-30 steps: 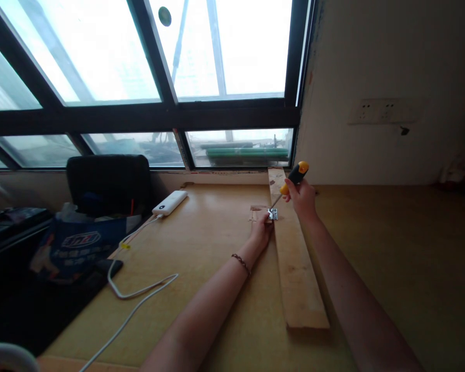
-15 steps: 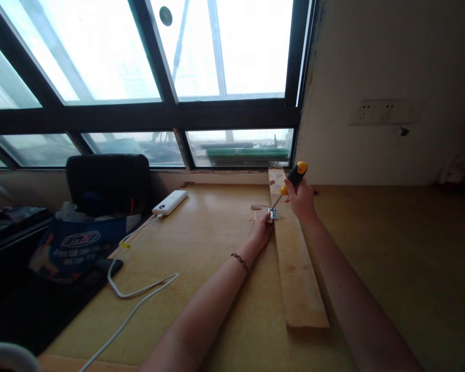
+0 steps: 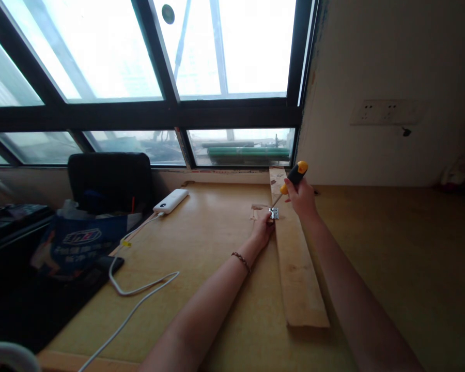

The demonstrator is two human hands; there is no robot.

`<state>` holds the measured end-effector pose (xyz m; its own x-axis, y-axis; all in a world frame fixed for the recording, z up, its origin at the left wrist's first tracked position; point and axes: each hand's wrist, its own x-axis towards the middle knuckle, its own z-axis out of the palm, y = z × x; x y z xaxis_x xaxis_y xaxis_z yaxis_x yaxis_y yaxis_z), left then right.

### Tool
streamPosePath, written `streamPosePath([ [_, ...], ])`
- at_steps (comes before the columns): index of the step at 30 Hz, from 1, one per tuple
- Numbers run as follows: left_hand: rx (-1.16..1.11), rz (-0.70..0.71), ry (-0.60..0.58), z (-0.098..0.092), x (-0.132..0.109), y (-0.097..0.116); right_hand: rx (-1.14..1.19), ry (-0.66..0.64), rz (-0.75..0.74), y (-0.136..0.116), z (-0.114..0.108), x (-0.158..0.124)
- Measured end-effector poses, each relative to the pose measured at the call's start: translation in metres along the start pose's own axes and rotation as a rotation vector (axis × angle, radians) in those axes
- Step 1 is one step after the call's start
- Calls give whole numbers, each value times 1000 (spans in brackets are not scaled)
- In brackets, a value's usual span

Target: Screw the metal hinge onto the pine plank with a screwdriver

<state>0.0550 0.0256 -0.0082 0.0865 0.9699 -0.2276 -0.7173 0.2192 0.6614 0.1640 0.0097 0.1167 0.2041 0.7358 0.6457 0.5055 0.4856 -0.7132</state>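
Note:
My right hand (image 3: 303,199) is closed round the black and yellow handle of a screwdriver (image 3: 295,174). Its shaft slants down to the left, and the tip meets a small silver metal hinge (image 3: 274,213). This hinge lies at the left edge of a long wooden board (image 3: 300,271). Thumb and fingers of my left hand (image 3: 262,228) pinch the hinge from the near left side; part of those fingers is hidden. Just beyond them is a small piece of wood (image 3: 259,207). Any screw under the tip is too small to make out.
The board lies lengthwise on a yellowish wooden table (image 3: 213,232). A white power bank (image 3: 171,201) with a white cable (image 3: 139,293) is to the left. A black chair (image 3: 109,181) and a blue bag (image 3: 81,240) stand beyond the table's left edge. Windows and a wall rise behind.
The view has shifted very slightly. Both hands, the screwdriver and the hinge keep nearly the same places.

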Motion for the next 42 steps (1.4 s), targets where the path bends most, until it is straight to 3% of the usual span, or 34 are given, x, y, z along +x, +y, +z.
streamPosePath([
  [6, 5, 12, 1, 1, -3, 1, 38, -16, 37, -1, -1, 6],
  [13, 45, 31, 2, 0, -3, 0, 241, 36, 51, -6, 4, 4],
  [21, 87, 104, 79, 0, -3, -3, -26, 185, 40, -3, -1, 6],
  [27, 69, 106, 113, 2, -5, -2, 279, 68, 73, -8, 1, 6],
  [33, 45, 116, 79, 2, -6, 0, 8, 169, 60, -7, -3, 6],
  [39, 24, 106, 10, 3, -9, 0, 358, 41, 106, -2, 1, 8],
  [42, 21, 101, 30, 3, -8, 0, 257, 86, 106, 5, 2, 10],
])
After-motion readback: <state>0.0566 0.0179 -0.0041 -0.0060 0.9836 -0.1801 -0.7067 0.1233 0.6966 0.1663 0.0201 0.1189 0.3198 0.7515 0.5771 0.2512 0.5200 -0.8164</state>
